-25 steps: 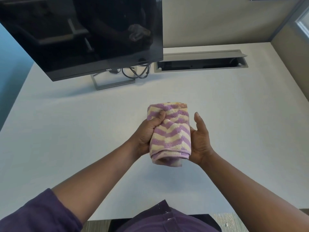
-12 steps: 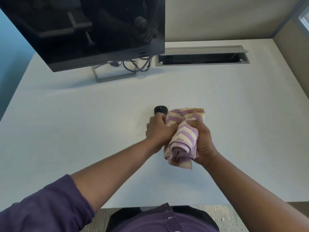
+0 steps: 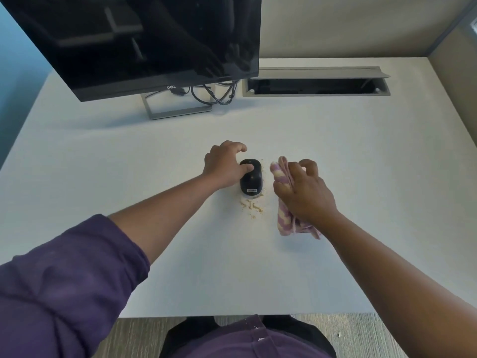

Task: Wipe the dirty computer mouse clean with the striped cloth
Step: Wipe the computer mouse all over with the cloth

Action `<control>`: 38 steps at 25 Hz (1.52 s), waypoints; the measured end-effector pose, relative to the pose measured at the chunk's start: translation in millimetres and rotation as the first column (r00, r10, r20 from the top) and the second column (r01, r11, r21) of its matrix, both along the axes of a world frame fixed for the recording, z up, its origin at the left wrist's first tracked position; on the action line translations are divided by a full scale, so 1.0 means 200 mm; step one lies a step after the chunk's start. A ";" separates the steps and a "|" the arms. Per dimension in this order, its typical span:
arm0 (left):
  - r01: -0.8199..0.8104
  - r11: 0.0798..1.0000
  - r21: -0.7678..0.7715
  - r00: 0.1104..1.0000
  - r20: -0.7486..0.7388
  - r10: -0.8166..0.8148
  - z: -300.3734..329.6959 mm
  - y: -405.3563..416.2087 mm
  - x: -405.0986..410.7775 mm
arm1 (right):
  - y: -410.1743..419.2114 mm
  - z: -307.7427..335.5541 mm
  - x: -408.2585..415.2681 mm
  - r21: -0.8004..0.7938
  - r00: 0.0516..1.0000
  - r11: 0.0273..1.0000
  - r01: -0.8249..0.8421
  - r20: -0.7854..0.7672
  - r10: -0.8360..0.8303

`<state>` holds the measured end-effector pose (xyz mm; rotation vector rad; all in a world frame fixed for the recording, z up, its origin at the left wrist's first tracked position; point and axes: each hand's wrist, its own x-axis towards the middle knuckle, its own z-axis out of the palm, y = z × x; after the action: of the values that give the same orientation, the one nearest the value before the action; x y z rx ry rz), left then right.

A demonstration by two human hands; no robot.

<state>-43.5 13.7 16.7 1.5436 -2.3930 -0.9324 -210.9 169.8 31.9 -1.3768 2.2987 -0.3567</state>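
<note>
A black computer mouse (image 3: 252, 181) sits on the white desk (image 3: 129, 177) near the middle. My left hand (image 3: 224, 164) rests on its left side with the thumb on top, holding it. Pale crumbs (image 3: 251, 207) lie scattered on the desk just in front of the mouse and along its right edge. My right hand (image 3: 305, 192) presses down on the purple and cream striped cloth (image 3: 284, 218), which is bunched on the desk a little to the right of the mouse, not touching it.
A dark monitor (image 3: 144, 40) on a grey stand (image 3: 178, 109) stands at the back left, with black cables (image 3: 214, 93) behind it. An open cable tray (image 3: 316, 85) is set into the desk at the back right. The desk's front edge is close to my body.
Both hands held the cloth-wrapped mouse above the desk. They came down and apart: the mouse now stands uncovered under my left hand, the cloth under my right.
</note>
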 end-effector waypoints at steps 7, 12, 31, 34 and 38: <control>0.063 0.997 -0.051 0.979 0.199 -0.051 -0.05 -0.07 -0.06 | -0.10 -0.08 0.12 0.118 0.860 0.950 -0.288 -0.405 0.311; 0.008 1.000 -0.012 0.964 0.265 -0.005 -0.06 -0.09 -0.07 | -0.13 -0.10 0.15 0.216 0.772 0.902 -0.373 -0.467 0.431; 0.005 1.000 0.010 0.914 0.405 -0.009 -0.01 -0.14 -0.11 | -0.07 -0.07 0.25 0.274 0.667 0.822 -0.499 -0.485 0.566; 0.018 1.000 -0.007 0.915 0.403 -0.014 0.00 -0.14 -0.11 | -0.05 -0.07 0.22 0.288 0.674 0.830 -0.477 -0.486 0.556; 0.029 1.000 -0.009 0.915 0.403 -0.023 0.01 -0.13 -0.11 | -0.02 -0.07 0.18 0.283 0.697 0.848 -0.448 -0.483 0.530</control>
<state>-64.7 -12.7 18.4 1.8572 -2.6859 -0.6457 -174.2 165.2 17.2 -2.1478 2.1550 0.4307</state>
